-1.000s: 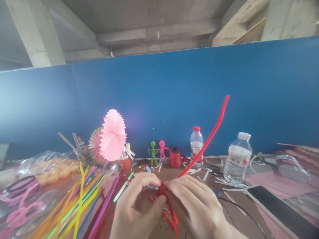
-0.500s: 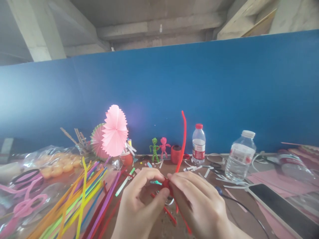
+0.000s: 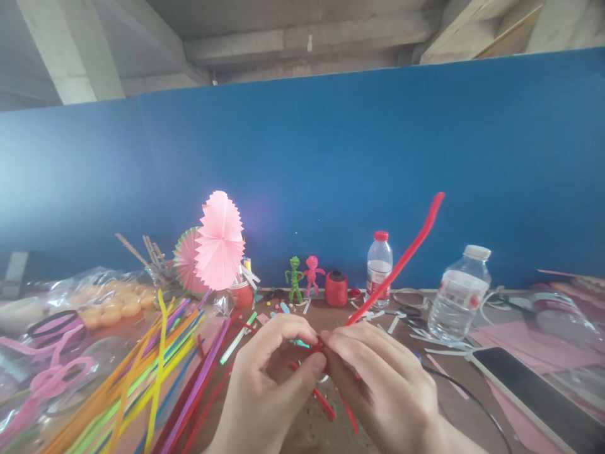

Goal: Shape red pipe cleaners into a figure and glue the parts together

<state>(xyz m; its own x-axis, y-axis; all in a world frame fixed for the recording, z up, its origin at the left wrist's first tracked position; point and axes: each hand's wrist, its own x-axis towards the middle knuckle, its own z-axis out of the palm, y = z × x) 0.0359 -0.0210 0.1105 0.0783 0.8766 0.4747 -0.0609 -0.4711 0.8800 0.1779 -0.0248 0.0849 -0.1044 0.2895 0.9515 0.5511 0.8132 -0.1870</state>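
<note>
Two hands (image 3: 265,384), three bottles (image 3: 459,299), two small figures (image 3: 312,273), one phone (image 3: 534,391)

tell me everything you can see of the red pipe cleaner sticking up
The pipe cleaner is long, thin and bright red, and looks fuzzy. It slants up to the right, bending slightly near its free tip, and crosses the view of the red-capped bottle behind it. Its lower part disappears behind the right hand; whether it joins the red pieces below is hidden.
</note>
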